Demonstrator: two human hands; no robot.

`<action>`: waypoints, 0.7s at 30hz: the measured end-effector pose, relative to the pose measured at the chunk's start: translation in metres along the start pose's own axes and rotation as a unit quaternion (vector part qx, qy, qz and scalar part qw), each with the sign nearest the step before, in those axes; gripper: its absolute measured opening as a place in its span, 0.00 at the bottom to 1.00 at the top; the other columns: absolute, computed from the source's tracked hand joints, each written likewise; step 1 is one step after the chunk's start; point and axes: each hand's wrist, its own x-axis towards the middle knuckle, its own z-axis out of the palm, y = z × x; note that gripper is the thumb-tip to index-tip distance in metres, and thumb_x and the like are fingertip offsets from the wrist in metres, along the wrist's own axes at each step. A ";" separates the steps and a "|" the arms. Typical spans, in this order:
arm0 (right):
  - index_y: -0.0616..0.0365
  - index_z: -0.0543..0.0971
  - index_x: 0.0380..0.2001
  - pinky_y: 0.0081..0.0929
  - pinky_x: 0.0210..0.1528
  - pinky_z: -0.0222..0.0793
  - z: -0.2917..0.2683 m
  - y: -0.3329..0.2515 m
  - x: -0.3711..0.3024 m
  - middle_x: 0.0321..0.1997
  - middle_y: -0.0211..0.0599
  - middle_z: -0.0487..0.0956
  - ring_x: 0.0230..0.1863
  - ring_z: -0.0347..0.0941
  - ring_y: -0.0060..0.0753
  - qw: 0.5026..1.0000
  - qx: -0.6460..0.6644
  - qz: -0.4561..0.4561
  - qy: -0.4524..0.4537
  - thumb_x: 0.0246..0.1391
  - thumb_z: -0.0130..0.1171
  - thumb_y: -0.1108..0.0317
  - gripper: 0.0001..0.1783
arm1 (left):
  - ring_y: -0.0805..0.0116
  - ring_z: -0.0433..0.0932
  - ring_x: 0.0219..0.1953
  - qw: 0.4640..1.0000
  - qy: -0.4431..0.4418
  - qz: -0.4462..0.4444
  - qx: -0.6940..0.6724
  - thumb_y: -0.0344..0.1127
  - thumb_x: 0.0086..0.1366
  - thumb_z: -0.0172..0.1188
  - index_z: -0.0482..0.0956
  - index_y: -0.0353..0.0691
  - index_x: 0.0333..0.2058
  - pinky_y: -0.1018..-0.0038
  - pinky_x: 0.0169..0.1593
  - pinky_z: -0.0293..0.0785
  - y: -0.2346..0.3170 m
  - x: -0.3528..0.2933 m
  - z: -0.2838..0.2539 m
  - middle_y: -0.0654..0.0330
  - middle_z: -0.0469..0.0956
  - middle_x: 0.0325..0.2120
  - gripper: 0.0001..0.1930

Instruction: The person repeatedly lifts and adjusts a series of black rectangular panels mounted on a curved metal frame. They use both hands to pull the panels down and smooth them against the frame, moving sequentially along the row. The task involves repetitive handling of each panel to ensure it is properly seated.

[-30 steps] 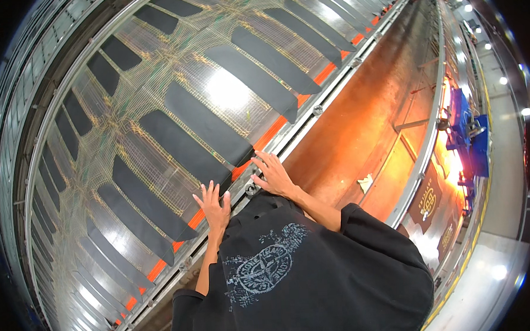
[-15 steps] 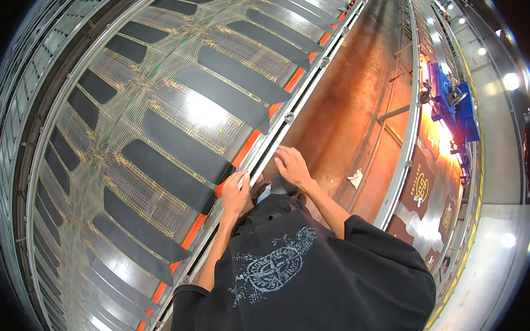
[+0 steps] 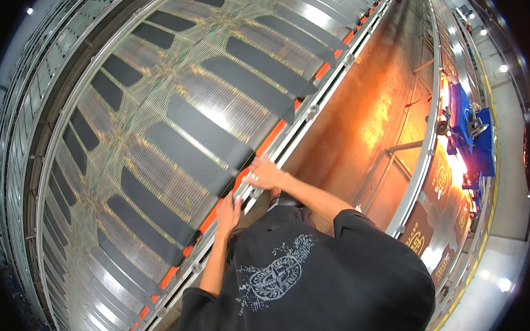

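A long table (image 3: 227,115) runs diagonally past me on the left, its shiny top carrying rows of dark grey flat cut pieces (image 3: 181,146) amid fine yellowish lines. An orange strip (image 3: 271,137) and a metal rail (image 3: 302,125) follow its near edge. My right hand (image 3: 266,173) reaches over this edge, its fingers apart at the orange strip, close to the corner of one grey piece. Lower down, my left hand (image 3: 227,214) rests at the rail with its fingers stretched out. I see nothing held in either hand; what the fingertips touch is partly hidden.
A stained aisle floor (image 3: 357,111) glows orange beside me. Across it stands another long table (image 3: 412,209) with brown printed pieces. A blue machine (image 3: 473,130) with a bright glowing heater sits over that table. A yellow line (image 3: 493,173) runs beyond it.
My right hand has moved left from over the aisle to the table edge. My left hand has shifted down along the rail, its fingers now stretched out. The view has moved somewhat.
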 end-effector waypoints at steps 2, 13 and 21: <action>0.68 0.72 0.63 0.62 0.76 0.46 -0.020 0.006 0.003 0.68 0.54 0.71 0.76 0.56 0.54 0.990 0.002 -0.025 -0.139 0.68 0.36 0.30 0.48 | 0.37 0.75 0.58 0.991 -0.055 -0.123 0.003 0.57 0.76 0.46 0.69 0.27 0.63 0.51 0.62 0.70 0.006 0.004 -0.004 0.34 0.75 0.57 0.35; 0.62 0.81 0.39 0.52 0.64 0.63 -0.111 0.116 -0.024 0.42 0.48 0.81 0.52 0.75 0.52 0.966 0.215 -0.007 0.146 0.65 0.55 0.55 0.19 | 0.54 0.86 0.32 0.982 -0.109 -0.116 -0.104 0.55 0.74 0.51 0.86 0.31 0.34 0.61 0.41 0.79 0.177 0.074 -0.056 0.46 0.84 0.25 0.29; 0.61 0.80 0.49 0.57 0.74 0.51 -0.152 0.267 0.001 0.57 0.44 0.77 0.67 0.66 0.47 0.969 -0.018 0.117 0.219 0.67 0.51 0.59 0.18 | 0.38 0.71 0.64 0.977 0.005 0.174 -0.120 0.46 0.77 0.49 0.77 0.27 0.56 0.55 0.68 0.64 0.263 0.228 0.077 0.35 0.73 0.60 0.25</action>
